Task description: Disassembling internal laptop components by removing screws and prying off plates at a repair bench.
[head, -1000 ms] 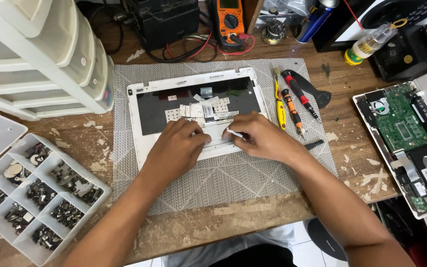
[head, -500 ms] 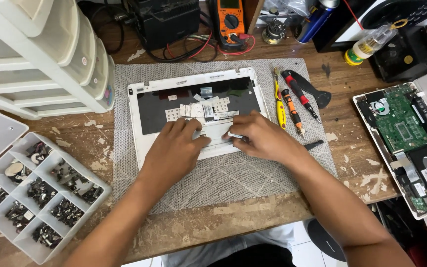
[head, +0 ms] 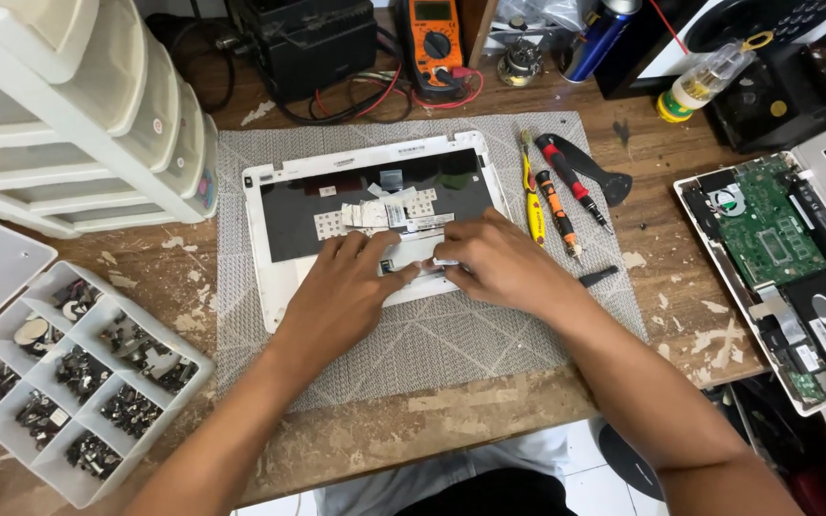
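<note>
My hands have barely shifted over the last second: left hand [head: 346, 291] presses flat on the white laptop cover [head: 375, 220] at frame centre, right hand [head: 499, 263] pinches something small I can't identify at its lower edge, screwdrivers [head: 556, 196] untouched at right.

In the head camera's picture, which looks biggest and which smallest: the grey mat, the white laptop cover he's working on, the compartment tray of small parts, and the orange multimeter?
1. Grey mat, clearly the largest.
2. White laptop cover, lying on the mat.
3. Compartment tray; it is cut off at the picture's edge and sits nearer the camera, so this rank is unsure.
4. Orange multimeter, smallest, also partly cut off.
</note>
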